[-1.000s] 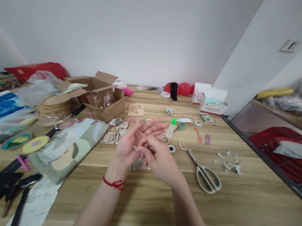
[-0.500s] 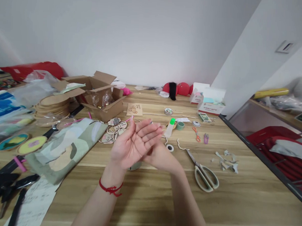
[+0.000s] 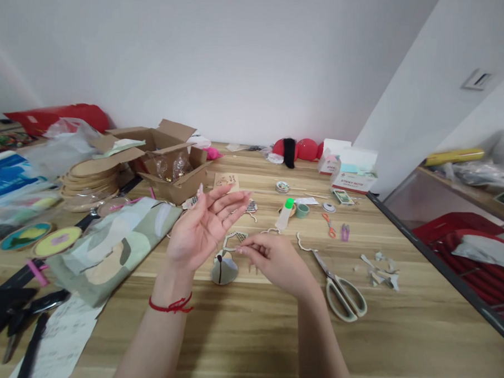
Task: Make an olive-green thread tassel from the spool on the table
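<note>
My left hand is raised above the wooden table with its palm up and its fingers spread; nothing lies in it. A red string bracelet sits on that wrist. My right hand is lower and to the right, its fingertips pinched together and pointing left. What they pinch is too small to make out. Just below the fingertips, a grey cone-shaped piece rests on the table, and a thin wooden cutout lies behind it.
Large scissors lie right of my right hand, with grey paper scraps beyond. A glue bottle, small orange scissors, an open cardboard box, a patterned fabric pouch and stacked wooden hoops surround them. The table's edge runs along the right.
My hands have come apart. The left hand moved left and stayed raised and open. The right hand dropped toward the table, uncovering the grey cone-shaped piece.
</note>
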### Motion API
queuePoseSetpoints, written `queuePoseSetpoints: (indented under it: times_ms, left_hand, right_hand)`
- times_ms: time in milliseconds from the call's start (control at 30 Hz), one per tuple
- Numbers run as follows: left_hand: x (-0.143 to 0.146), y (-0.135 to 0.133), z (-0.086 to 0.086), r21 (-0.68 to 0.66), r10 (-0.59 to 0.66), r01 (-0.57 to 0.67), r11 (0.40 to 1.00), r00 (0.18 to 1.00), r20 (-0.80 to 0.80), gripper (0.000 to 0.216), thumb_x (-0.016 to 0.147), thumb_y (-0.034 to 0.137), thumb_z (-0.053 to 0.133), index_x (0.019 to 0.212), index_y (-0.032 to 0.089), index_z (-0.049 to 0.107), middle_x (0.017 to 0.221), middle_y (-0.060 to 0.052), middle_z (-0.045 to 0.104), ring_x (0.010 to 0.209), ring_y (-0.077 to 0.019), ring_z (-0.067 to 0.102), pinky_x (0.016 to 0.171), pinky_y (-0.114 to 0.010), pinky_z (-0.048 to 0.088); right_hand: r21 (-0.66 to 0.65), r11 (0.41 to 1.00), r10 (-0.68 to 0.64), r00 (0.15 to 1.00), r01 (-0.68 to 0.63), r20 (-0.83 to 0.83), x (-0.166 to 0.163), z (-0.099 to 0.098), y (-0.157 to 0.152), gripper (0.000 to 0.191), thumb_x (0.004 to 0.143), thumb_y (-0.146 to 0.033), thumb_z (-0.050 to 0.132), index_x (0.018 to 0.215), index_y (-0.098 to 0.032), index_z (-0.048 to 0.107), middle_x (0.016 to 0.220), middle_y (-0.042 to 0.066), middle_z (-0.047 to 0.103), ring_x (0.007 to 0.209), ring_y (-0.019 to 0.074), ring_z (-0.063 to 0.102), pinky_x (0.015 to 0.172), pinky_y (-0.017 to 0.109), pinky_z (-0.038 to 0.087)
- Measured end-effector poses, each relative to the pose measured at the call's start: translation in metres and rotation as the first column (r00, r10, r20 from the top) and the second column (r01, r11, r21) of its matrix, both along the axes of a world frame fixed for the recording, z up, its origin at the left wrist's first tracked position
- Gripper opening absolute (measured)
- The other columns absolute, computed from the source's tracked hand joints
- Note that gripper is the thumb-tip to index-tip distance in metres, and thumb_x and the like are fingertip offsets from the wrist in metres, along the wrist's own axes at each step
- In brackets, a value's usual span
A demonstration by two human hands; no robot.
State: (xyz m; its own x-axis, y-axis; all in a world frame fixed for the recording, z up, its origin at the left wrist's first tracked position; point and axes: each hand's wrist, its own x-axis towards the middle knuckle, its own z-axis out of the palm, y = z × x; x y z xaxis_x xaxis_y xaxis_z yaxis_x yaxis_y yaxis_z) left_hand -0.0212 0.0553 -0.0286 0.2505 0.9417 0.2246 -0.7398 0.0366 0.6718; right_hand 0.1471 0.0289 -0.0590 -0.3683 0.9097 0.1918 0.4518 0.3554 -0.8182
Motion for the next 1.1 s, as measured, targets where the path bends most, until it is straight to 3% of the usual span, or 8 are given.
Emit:
queuePoseSetpoints:
  times_ms: [233, 367, 467, 567, 733, 833, 1000, 1100]
  left_hand:
    - [0.017, 0.004, -0.014, 0.037, -0.001, 0.012, 0.999, 0.957, -0.291, 0.046, 0.096, 0.047, 0.044, 0.102, 0.009, 0.071, 0.107, -0.018, 0.072, 0.107, -0.0267, 0.066, 0.100, -0.039, 0.046]
    - [0.025, 0.000, -0.018, -0.015, -0.106, 0.118, 0.993, 0.822, -0.560, 0.057, 0.093, 0.059, 0.040, 0.096, 0.013, 0.074, 0.087, -0.013, 0.074, 0.079, -0.0221, 0.070, 0.071, -0.029, 0.054]
    - [0.029, -0.004, -0.019, -0.026, -0.153, 0.185, 0.982, 0.717, -0.680, 0.069, 0.093, 0.064, 0.029, 0.076, 0.015, 0.074, 0.054, -0.006, 0.064, 0.047, -0.0143, 0.058, 0.044, -0.022, 0.040]
    - [0.032, -0.005, -0.021, -0.039, -0.188, 0.225, 0.973, 0.690, -0.699, 0.077, 0.091, 0.069, 0.023, 0.060, 0.016, 0.068, 0.040, -0.001, 0.050, 0.032, -0.0101, 0.040, 0.035, -0.022, 0.027]
    - [0.038, -0.001, -0.025, 0.030, -0.097, 0.165, 0.986, 0.707, -0.700, 0.071, 0.091, 0.068, 0.028, 0.067, 0.015, 0.069, 0.071, -0.008, 0.069, 0.068, -0.0177, 0.062, 0.057, -0.024, 0.045]
    - [0.040, 0.000, -0.027, 0.070, -0.056, 0.144, 0.987, 0.721, -0.691, 0.072, 0.089, 0.072, 0.026, 0.063, 0.015, 0.063, 0.065, -0.007, 0.066, 0.065, -0.0167, 0.059, 0.058, -0.025, 0.046]
    - [0.037, -0.003, -0.030, -0.075, -0.275, 0.303, 0.950, 0.695, -0.664, 0.081, 0.087, 0.076, 0.016, 0.048, 0.016, 0.053, 0.039, -0.003, 0.050, 0.032, -0.0114, 0.046, 0.035, -0.022, 0.031]
    - [0.035, -0.005, -0.031, -0.130, -0.507, 0.540, 0.831, 0.642, -0.575, 0.094, 0.085, 0.077, 0.006, 0.049, 0.011, 0.062, 0.043, -0.012, 0.057, 0.032, -0.0138, 0.050, 0.034, -0.022, 0.035]
  right_hand:
    - [0.157, 0.984, 0.067, 0.993, -0.082, 0.096, -0.001, 0.020, -0.022, 0.013, 0.086, -0.016, 0.060, 0.083, -0.019, 0.071, 0.068, -0.001, 0.065, 0.056, 0.0106, 0.051, 0.056, 0.023, 0.037]
    - [0.166, 0.983, 0.078, 0.996, -0.082, 0.035, 0.002, 0.025, -0.025, 0.012, 0.087, -0.016, 0.059, 0.083, -0.019, 0.070, 0.062, -0.003, 0.062, 0.052, 0.0099, 0.048, 0.055, 0.023, 0.037]
    - [0.136, 0.991, 0.023, 1.000, -0.022, -0.007, 0.008, 0.029, -0.026, 0.014, 0.088, -0.017, 0.057, 0.082, -0.019, 0.070, 0.062, -0.003, 0.062, 0.050, 0.0094, 0.048, 0.053, 0.022, 0.036]
    - [0.123, 0.992, -0.034, 0.998, 0.040, -0.050, 0.015, 0.032, -0.028, 0.018, 0.089, -0.016, 0.056, 0.076, -0.020, 0.069, 0.063, -0.003, 0.064, 0.049, 0.0083, 0.046, 0.050, 0.022, 0.034]
    - [0.167, 0.974, -0.146, 0.989, 0.151, -0.039, 0.021, 0.031, -0.031, 0.014, 0.086, -0.023, 0.064, 0.073, -0.019, 0.068, 0.055, -0.005, 0.054, 0.047, 0.0080, 0.041, 0.047, 0.022, 0.029]
    - [0.240, 0.955, -0.173, 0.985, 0.174, -0.023, 0.023, 0.031, -0.030, 0.015, 0.084, -0.023, 0.067, 0.070, -0.018, 0.068, 0.056, -0.005, 0.048, 0.051, 0.0089, 0.041, 0.051, 0.023, 0.031]
    - [0.347, 0.919, -0.175, 0.982, 0.188, -0.068, 0.025, 0.033, -0.027, 0.014, 0.085, -0.025, 0.069, 0.072, -0.018, 0.071, 0.066, -0.001, 0.047, 0.064, 0.0122, 0.045, 0.061, 0.025, 0.036]
    - [0.335, 0.916, -0.187, 0.974, 0.219, -0.125, 0.025, 0.032, -0.025, 0.017, 0.087, -0.026, 0.066, 0.073, -0.017, 0.070, 0.072, 0.001, 0.050, 0.071, 0.0140, 0.049, 0.066, 0.027, 0.039]
